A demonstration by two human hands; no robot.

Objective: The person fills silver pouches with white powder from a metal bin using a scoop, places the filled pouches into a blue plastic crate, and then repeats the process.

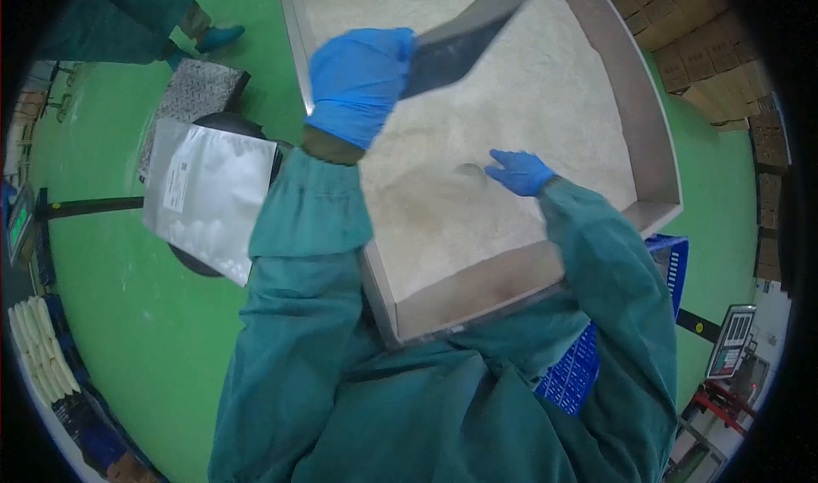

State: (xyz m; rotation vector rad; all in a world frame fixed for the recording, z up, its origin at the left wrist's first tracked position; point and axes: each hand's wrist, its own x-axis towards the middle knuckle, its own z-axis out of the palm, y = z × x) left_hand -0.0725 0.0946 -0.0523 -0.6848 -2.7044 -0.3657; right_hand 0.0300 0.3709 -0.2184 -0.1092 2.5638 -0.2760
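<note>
The left hand (362, 83) is closed around one end of a flat grey scoop (464, 44), up over the pale powder (562, 100). Lower down, the right hand (521, 173) is half open, looks empty and is near the powder. A big bin (477, 291) holds the powder.

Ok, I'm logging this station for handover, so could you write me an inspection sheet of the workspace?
Surface: pale powder spread across a walled tray.
Job's things: dark flat tool, seen over the powder.
Clutter: silver bag left of the tray; blue crate by the person's right arm, partly hidden.
Hands: left hand, blue-gloved, closed on the tool; right hand, also gloved, fingers extended at the powder, contact unclear.
Cables: nothing seen.
Surroundings: green floor; stacked cartons at upper right; another person's shoe at upper left.
</note>
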